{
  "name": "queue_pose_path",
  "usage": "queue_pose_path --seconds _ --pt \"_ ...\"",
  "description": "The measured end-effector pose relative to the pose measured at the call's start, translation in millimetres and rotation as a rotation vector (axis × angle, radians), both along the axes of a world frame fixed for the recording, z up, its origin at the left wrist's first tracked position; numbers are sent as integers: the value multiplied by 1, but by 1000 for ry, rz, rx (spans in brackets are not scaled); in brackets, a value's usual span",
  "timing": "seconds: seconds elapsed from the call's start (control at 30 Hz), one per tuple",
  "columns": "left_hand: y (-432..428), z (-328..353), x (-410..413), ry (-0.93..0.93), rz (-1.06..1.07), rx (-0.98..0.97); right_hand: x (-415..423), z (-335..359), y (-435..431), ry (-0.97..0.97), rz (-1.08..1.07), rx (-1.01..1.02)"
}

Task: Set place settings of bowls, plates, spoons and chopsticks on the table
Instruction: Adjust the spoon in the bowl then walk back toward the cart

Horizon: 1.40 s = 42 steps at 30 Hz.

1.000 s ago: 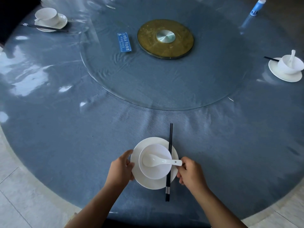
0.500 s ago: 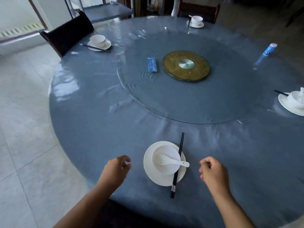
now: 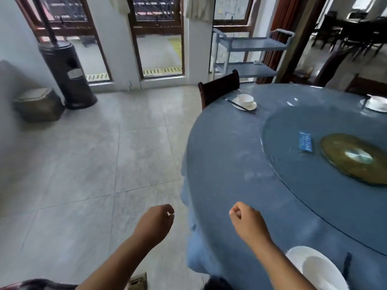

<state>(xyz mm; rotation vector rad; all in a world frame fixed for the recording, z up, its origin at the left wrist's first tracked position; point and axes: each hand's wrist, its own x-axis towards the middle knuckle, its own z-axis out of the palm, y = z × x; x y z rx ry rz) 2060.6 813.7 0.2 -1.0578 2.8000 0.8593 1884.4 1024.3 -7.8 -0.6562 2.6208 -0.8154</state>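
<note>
The left hand (image 3: 156, 221) hangs over the floor, loosely curled and empty. The right hand (image 3: 247, 221) hangs likewise above the worktop (image 3: 230, 164). The plate (image 3: 314, 268) and chopsticks (image 3: 347, 262) lie by its forearm, which might knock them off if it swings.

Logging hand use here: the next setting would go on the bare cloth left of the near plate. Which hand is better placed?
Right, likely. The right hand is over the table near its edge, beside that stretch; the left hand hangs over the floor tiles, off the table. Both hold nothing.
</note>
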Motion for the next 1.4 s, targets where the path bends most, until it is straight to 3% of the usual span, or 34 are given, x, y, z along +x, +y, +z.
queue_pose_path --seconds 0.27,0.5,0.7,1.03,1.4 --pt "-178 31 41 -23 45 -109 24 15 -221 94 201 27" --pt "-305 39 -18 -49 -36 -195 -27 26 -349 169 310 93" --pt "-420 31 -142 -82 -120 -260 -141 13 -461 248 329 141" --pt "-585 59 -353 -57 -163 -270 -341 33 -629 224 279 93" --pt "-779 37 -620 -17 -407 -273 -563 20 -783 203 50 110"
